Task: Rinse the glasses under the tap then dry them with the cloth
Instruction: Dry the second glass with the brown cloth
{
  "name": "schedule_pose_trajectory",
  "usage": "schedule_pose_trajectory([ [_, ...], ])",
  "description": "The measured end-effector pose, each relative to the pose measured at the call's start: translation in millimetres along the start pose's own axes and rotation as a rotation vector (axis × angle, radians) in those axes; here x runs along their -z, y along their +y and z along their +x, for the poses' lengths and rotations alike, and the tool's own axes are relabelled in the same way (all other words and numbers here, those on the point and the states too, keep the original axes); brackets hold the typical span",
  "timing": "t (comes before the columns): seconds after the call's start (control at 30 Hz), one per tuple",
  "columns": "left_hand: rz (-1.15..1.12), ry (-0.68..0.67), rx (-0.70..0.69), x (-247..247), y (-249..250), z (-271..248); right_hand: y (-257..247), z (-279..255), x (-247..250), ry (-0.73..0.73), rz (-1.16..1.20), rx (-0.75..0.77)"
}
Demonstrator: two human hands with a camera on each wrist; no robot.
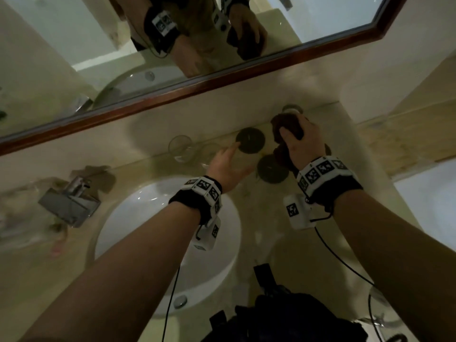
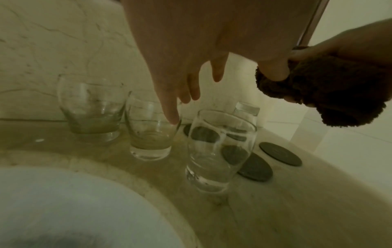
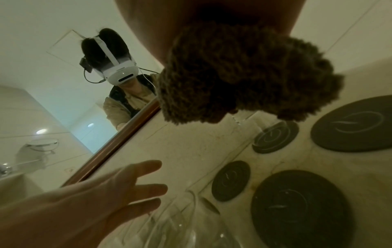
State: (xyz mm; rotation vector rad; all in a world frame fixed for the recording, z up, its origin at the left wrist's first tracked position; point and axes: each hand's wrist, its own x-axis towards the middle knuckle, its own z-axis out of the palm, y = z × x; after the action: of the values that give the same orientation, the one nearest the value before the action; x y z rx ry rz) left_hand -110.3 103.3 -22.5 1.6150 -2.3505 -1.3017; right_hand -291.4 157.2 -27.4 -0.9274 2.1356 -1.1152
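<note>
My left hand (image 2: 180, 55) is spread wide, fingers straight, index tip at the rim of the middle glass (image 2: 150, 132). My right hand (image 1: 304, 141) grips the bunched brown cloth (image 2: 331, 90) above the dark coasters (image 3: 352, 124) on the right. Three glasses stand on the counter (image 2: 275, 209) beyond the basin (image 1: 148, 208) — the tap (image 1: 70, 201) is far left.

Bathroom: basin (image 1: 222, 243), tap (image 1: 70, 201) (chrome), mirror (image 1: 74, 33).

Glasses (image 2: 148, 132), coasters (image 2: 280, 153) on countertop (image 2: 275, 209)
</note>
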Motion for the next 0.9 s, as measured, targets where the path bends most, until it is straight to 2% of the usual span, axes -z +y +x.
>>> schedule_pose_trajectory([
  [0.1, 0.033, -0.009, -0.022, -10, -3, -4, 6, -4, 0, -0.003, -0.030, -0.033],
  [0.37, 0.043, -0.089, 0.034, -24, -3, 9, 7, -2, -1, 0.000, -0.065, -0.051],
  [0.57, 0.138, -0.135, 0.050, -29, -6, 17, 19, 2, -2, -0.003, -0.085, -0.102],
  [0.77, 0.116, -0.082, 0.031, -31, -8, 18, 21, 3, 1, -0.002, -0.071, -0.115],
  [0.9, -0.027, 0.000, -0.030, -26, 0, 8, 15, -3, 7, 0.006, -0.065, -0.095],
])
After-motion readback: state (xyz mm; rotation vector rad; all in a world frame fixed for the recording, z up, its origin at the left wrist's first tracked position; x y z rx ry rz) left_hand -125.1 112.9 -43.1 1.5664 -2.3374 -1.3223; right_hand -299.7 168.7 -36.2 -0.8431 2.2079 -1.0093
